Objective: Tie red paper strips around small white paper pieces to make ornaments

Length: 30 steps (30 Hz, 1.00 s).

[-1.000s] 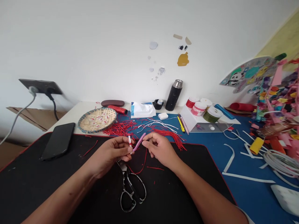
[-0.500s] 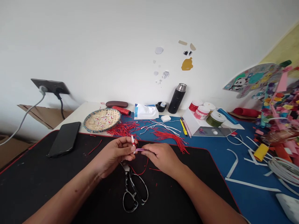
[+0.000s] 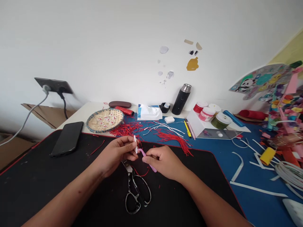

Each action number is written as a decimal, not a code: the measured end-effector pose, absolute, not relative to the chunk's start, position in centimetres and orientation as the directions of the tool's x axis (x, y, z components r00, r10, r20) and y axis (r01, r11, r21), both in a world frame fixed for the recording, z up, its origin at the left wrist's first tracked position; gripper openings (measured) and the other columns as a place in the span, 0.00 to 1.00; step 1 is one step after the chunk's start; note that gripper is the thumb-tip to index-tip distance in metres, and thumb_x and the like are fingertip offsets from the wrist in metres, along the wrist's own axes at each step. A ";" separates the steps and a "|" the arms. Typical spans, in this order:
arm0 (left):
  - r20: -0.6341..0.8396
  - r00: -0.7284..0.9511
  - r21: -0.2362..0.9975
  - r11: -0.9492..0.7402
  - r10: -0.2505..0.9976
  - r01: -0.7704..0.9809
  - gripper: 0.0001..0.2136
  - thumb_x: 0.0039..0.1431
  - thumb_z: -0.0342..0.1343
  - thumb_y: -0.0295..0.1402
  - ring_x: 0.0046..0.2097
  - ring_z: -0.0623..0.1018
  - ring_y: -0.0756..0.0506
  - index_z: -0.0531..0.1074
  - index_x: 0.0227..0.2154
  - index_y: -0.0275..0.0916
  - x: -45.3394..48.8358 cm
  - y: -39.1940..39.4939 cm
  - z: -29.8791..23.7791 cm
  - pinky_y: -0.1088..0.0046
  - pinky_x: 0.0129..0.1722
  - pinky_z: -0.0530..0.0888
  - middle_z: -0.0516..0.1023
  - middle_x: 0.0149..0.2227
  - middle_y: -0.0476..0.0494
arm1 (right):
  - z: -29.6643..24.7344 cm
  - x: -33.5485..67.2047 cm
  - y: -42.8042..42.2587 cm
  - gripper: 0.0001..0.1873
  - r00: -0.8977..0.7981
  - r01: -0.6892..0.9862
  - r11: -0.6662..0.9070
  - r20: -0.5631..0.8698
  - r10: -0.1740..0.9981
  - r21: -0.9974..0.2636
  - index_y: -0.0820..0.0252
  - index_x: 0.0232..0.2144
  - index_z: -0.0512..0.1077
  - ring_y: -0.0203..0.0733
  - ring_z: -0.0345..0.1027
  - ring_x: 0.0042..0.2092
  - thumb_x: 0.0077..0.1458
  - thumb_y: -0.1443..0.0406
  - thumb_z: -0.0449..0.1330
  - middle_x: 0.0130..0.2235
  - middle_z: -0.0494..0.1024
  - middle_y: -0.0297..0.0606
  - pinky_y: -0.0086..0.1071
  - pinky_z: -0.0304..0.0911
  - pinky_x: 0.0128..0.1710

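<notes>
My left hand (image 3: pixel 119 151) pinches a small white strip (image 3: pixel 135 143), folded or rolled, upright between thumb and fingers. In my right hand (image 3: pixel 164 160) is a pair of pink curved-tip tweezers (image 3: pixel 153 168), gripped between thumb and fingers. The tweezers' bent tip points left and reaches the lower part of the white strip; whether it grips the strip I cannot tell. Black-handled scissors (image 3: pixel 137 190) lie on the black mat (image 3: pixel 99 195) just below both hands, blades partly under my left hand. A red cord (image 3: pixel 143 173) curves beside them.
Behind my hands are a woven basket (image 3: pixel 105 120) with small red-and-white pieces, red cords (image 3: pixel 175 138), white cords (image 3: pixel 163 126) and tissues (image 3: pixel 149 113). A phone (image 3: pixel 67 138) lies left. A black flask (image 3: pixel 181 99), paint jars (image 3: pixel 221 120) and white strips (image 3: pixel 258 188) are toward the right.
The tweezers have turned in my right hand, so their rear end now points down and right. The red on the white strip no longer shows. The view has shifted slightly.
</notes>
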<state>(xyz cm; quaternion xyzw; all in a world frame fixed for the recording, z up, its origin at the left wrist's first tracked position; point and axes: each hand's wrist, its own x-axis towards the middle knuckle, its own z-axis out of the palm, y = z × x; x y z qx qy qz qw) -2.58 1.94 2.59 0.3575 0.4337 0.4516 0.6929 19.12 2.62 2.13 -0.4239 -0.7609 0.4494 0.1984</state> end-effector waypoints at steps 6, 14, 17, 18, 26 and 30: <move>-0.239 0.203 0.932 0.283 0.950 -0.227 0.17 0.48 0.75 0.41 0.25 0.80 0.49 0.77 0.33 0.37 -2.6 1.9 2.4 0.77 0.26 0.78 0.81 0.27 0.48 | 2.0 19.0 2.6 0.17 -0.584 0.383 -0.008 -0.249 0.773 -0.924 0.60 0.29 0.78 0.32 0.58 0.18 0.64 0.55 0.62 0.15 0.66 0.27 0.27 0.50 0.20; -0.176 0.204 0.977 0.196 0.963 -0.081 0.19 0.48 0.74 0.47 0.26 0.80 0.47 0.77 0.33 0.38 -2.5 1.8 3.0 0.72 0.28 0.79 0.80 0.27 0.49 | 2.3 19.0 2.5 0.19 -0.606 0.336 -0.209 -0.381 0.699 -0.918 0.61 0.27 0.78 0.30 0.57 0.15 0.62 0.53 0.63 0.13 0.66 0.27 0.24 0.48 0.17; -0.182 0.213 0.979 0.197 0.960 -0.052 0.19 0.48 0.74 0.47 0.27 0.80 0.47 0.77 0.33 0.38 -2.5 1.8 3.2 0.71 0.29 0.79 0.81 0.28 0.49 | 2.4 19.0 2.4 0.19 -0.613 0.276 -0.277 -0.391 0.687 -0.920 0.62 0.26 0.78 0.29 0.56 0.15 0.60 0.52 0.64 0.13 0.64 0.25 0.25 0.49 0.16; -0.182 0.217 0.979 0.196 0.959 -0.047 0.19 0.48 0.74 0.47 0.27 0.80 0.47 0.76 0.32 0.38 -2.6 1.8 3.3 0.71 0.29 0.79 0.81 0.28 0.48 | 2.4 19.0 2.4 0.19 -0.616 0.257 -0.292 -0.389 0.685 -0.921 0.62 0.26 0.77 0.29 0.55 0.14 0.60 0.53 0.65 0.13 0.63 0.25 0.25 0.49 0.16; -0.216 0.297 0.974 0.228 0.930 -0.008 0.16 0.49 0.74 0.39 0.31 0.81 0.47 0.77 0.37 0.38 -3.3 1.9 3.8 0.71 0.34 0.80 0.82 0.31 0.48 | 2.5 19.1 2.5 0.18 -0.649 0.201 -0.332 -0.380 0.660 -0.921 0.62 0.25 0.77 0.29 0.53 0.13 0.60 0.56 0.63 0.12 0.60 0.23 0.24 0.52 0.15; -0.224 0.312 0.972 0.236 0.923 0.001 0.14 0.49 0.74 0.36 0.32 0.81 0.48 0.77 0.36 0.38 -3.4 1.9 3.8 0.72 0.35 0.79 0.82 0.31 0.50 | 2.4 19.0 2.6 0.19 -0.648 0.201 -0.339 -0.384 0.658 -0.919 0.63 0.24 0.77 0.29 0.52 0.13 0.61 0.55 0.63 0.11 0.58 0.22 0.24 0.53 0.15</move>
